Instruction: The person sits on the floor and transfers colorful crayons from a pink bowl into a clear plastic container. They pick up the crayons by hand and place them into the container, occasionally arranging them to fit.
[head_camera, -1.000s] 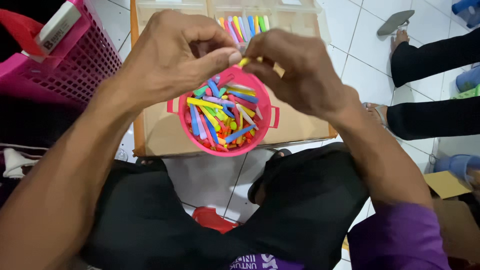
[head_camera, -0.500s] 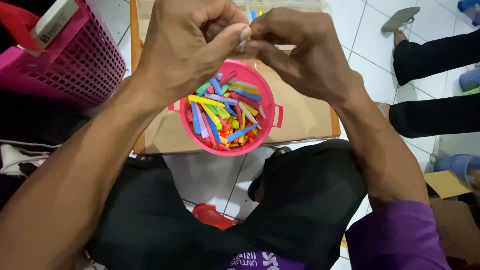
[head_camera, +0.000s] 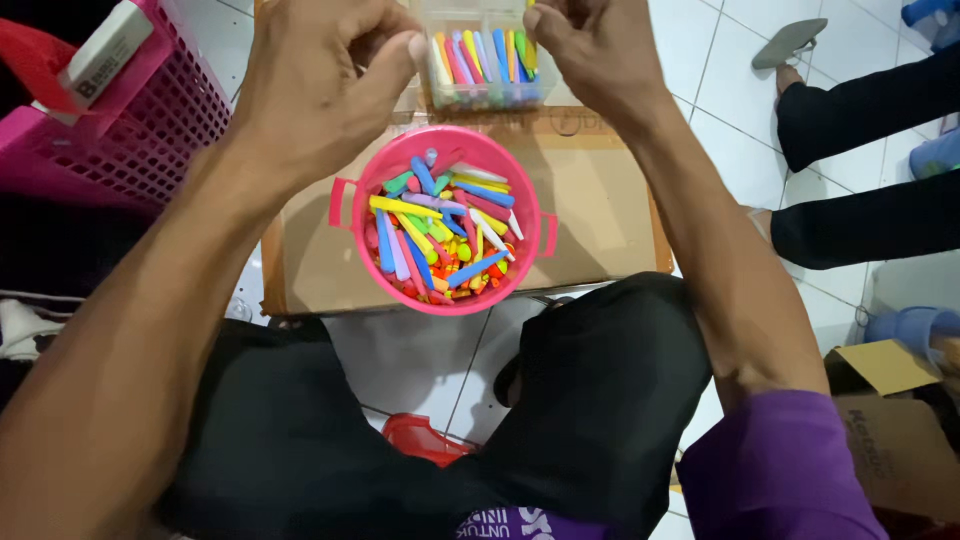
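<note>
Above pink bucket (head_camera: 440, 225) of coloured sticks: left hand (head_camera: 320, 85), fingers curled shut, contents hidden; right hand (head_camera: 590, 50) likewise, fingertips cut off by frame edge. Clear stick box (head_camera: 485, 65) between hands, partly occluded.

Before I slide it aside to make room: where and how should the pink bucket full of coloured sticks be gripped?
Take the pink bucket by its two small side handles, one hand from each side. It stands upright on the cardboard and is full of sticks, so a level two-sided lift seems safest. Both the left hand and the right hand are above it.
</note>
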